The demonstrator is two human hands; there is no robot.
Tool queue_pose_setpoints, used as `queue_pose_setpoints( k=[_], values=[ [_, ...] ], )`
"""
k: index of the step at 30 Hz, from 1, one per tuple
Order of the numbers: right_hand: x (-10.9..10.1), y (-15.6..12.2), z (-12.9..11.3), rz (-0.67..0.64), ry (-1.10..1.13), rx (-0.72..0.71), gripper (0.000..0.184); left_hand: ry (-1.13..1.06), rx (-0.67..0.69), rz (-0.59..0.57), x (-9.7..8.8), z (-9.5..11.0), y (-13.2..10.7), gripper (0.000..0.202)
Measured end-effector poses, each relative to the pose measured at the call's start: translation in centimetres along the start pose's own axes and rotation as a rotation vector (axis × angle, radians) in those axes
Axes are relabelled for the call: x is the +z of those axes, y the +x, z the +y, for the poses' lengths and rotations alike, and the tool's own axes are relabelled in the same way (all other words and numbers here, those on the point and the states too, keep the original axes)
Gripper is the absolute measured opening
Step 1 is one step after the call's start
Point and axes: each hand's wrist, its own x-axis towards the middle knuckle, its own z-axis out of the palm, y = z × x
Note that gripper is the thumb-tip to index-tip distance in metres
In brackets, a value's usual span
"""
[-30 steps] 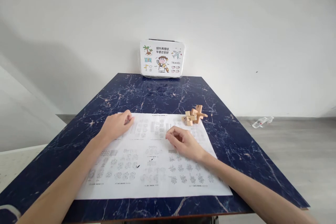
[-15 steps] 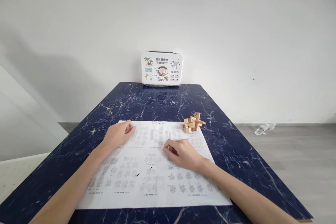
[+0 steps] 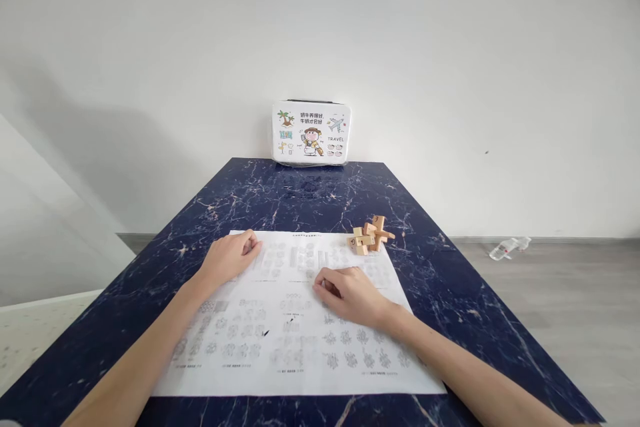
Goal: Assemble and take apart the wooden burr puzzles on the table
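Observation:
A large white sheet of paper [image 3: 300, 383], printed with rows of small diagrams and text, lies flat on the dark blue marbled table [image 3: 210, 207]. My left hand [image 3: 229, 258] rests on its far left corner, fingers loosely curled in, with no object showing in them. On the right half of the sheet rests my right hand [image 3: 353, 293], its fingers bent under and nothing visible inside them. Beyond that hand, at the far right corner of the paper, sits an interlocking wooden block puzzle [image 3: 370, 235] with numbers marked on some pieces. Neither hand touches the puzzle.
Against the wall at the table's far end stands a white case [image 3: 311, 133] with cartoon prints. A clear plastic bottle [image 3: 509, 248] lies on the floor to the right, by the wall. Two small dark marks show on the sheet between my forearms.
The whole view has shifted slightly. Both hands, the paper and the wooden puzzle keep their places relative to one another.

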Motion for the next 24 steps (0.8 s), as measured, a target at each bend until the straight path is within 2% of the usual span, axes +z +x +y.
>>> queue_pose_setpoints(
  k=[24],
  values=[
    [0.26, -0.33, 0.4, 0.018, -0.046, -0.028, 0.02, -0.007, -0.005, 0.017, -0.1, 0.57, 0.01, 0.025]
  ],
)
